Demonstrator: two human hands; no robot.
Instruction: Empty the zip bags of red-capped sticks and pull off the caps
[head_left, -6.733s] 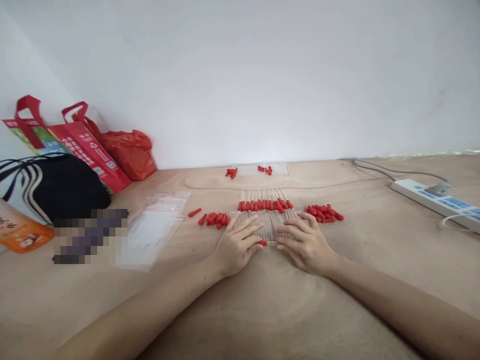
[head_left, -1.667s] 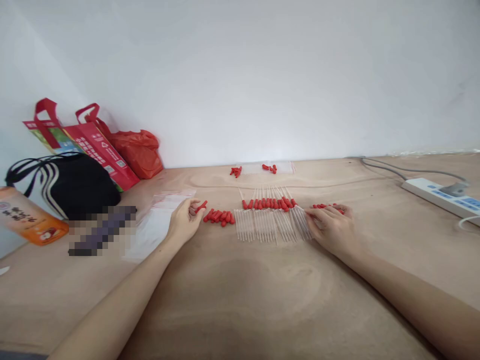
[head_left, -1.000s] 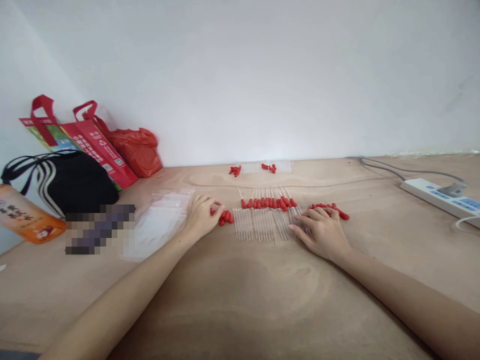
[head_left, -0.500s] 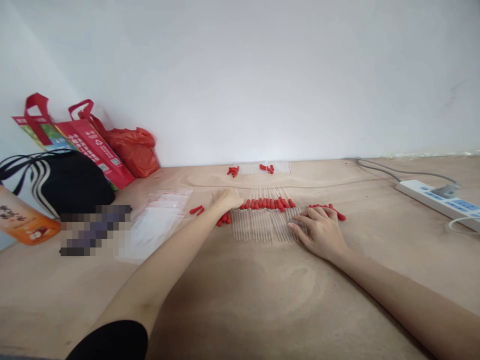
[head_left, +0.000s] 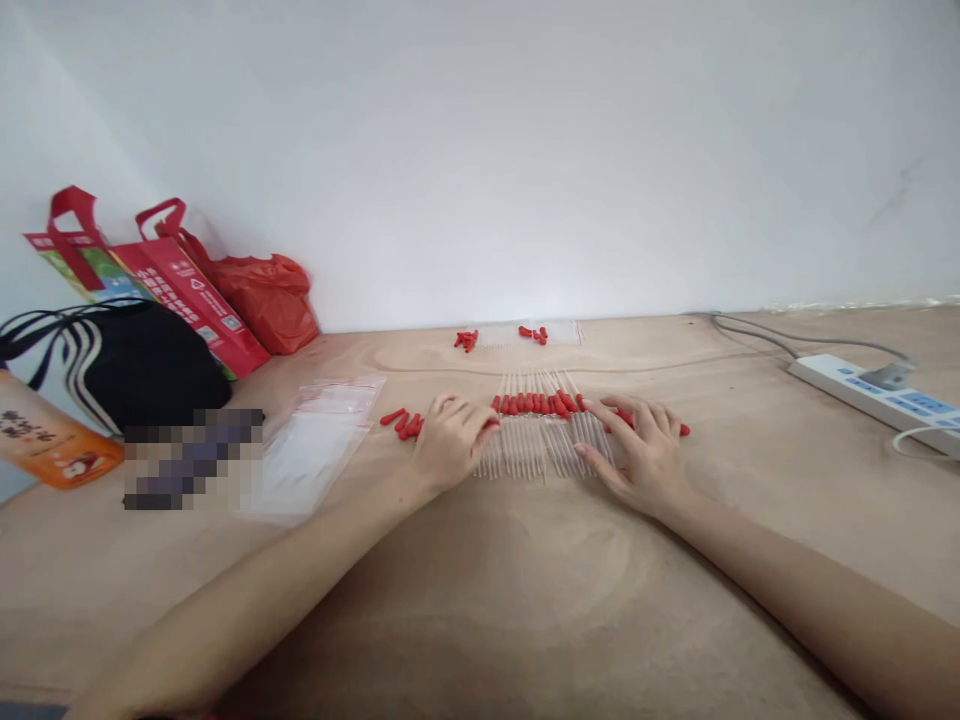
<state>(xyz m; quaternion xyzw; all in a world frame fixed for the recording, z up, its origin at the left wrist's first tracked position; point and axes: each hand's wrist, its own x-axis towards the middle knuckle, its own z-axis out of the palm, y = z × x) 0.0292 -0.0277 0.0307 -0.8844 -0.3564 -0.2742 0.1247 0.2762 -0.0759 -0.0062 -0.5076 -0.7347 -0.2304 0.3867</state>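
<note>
A row of clear thin tubes [head_left: 517,455] lies side by side on the table, like droppers, with red rubber bulbs [head_left: 529,403] in a line across their far part. More thin clear tubes [head_left: 536,381] stick out beyond the bulbs. At the row's left end, my left hand [head_left: 451,440] is closed with a red rubber bulb [head_left: 491,422] at its fingertips. My right hand [head_left: 641,450] lies over the row's right end, fingers spread and touching the tubes. Loose red bulbs [head_left: 409,425] lie left of my left hand; others are partly hidden under my right hand.
Clear zip bags [head_left: 307,450] lie on the left of the wooden table. Against the wall is another bag [head_left: 562,333] with red bulbs on it. Shopping bags [head_left: 187,295] and a black drawstring bag [head_left: 150,365] stand far left. A power strip [head_left: 877,395] with cables sits right.
My left hand has drawn back toward me from the row's far left side, now with a red bulb at its fingertips. My right hand has barely shifted.
</note>
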